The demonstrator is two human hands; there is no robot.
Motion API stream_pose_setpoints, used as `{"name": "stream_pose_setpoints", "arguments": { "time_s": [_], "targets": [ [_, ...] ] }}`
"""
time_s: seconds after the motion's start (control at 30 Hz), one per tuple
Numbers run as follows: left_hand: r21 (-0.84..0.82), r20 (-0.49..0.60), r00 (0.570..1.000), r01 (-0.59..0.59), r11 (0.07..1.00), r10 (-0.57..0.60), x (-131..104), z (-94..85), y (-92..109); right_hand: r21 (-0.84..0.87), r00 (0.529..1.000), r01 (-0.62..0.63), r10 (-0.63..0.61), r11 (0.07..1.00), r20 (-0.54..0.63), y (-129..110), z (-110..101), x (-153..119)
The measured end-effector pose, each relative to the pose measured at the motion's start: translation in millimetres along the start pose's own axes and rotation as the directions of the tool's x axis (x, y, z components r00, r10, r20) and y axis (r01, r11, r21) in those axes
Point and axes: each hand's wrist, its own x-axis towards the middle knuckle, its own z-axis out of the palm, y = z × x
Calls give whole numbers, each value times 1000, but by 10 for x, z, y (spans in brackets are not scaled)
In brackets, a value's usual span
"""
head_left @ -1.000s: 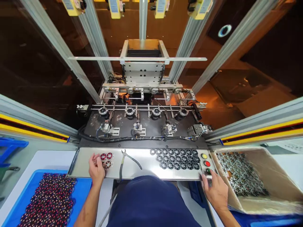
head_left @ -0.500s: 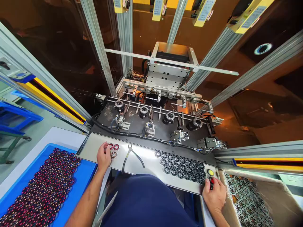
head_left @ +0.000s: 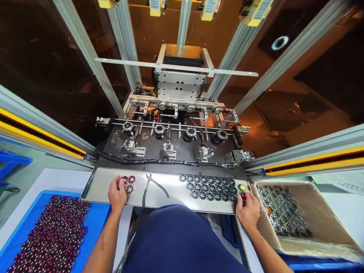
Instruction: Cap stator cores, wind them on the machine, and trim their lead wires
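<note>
My left hand (head_left: pixel 117 194) rests over the left part of a metal ledge, thumb and fingers closed around a dark, reddish edge that looks like a wound motor stator, mostly hidden. Close beside it lie several red-and-copper stators (head_left: pixel 130 189). At the ledge's right end, my right hand (head_left: pixel 248 211) has its thumb and fingers around a small black switch with a red part (head_left: pixel 243 198), just below a yellow button (head_left: pixel 242 187). Rows of dark, silvery ring-shaped parts (head_left: pixel 210 187) reach almost to this hand. Diagonal cutters (head_left: pixel 150 185) lie with handles apart between the two groups.
Behind the ledge stands a machine with a row of round black fixtures (head_left: pixel 190 134) and small clamps. A blue tray (head_left: pixel 98 218) full of stators is at left; a lined box (head_left: pixel 321 216) of silvery parts is at right. Metal posts and yellow-edged bars frame both sides.
The view has turned, so the scene sits further left and the lined box shows more fully. Both hands keep their places at the stators and the switch.
</note>
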Motion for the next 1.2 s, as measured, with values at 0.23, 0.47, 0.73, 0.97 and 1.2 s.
{"name": "stream_pose_setpoints", "arguments": {
  "time_s": [0.23,0.47,0.73,0.97,1.2],
  "targets": [
    [76,11,1000,13,997,-14,36,-9,43,-15,997,-71,72,997,27,-83,-31,-5],
    [155,20,999,44,987,-47,53,-29,92,-29,995,-90,91,995,31,-112,-39,1],
    [168,20,999,41,985,-45,66,-25,86,-36,995,-100,100,994,10,-117,-27,-21],
    [184,17,999,42,982,-46,73,-16,34,-27,994,-108,108,994,12,-136,-38,-21],
    [181,5,999,49,982,-51,52,-12,101,-24,995,-100,100,995,8,-138,-52,-8]
  ]
}}
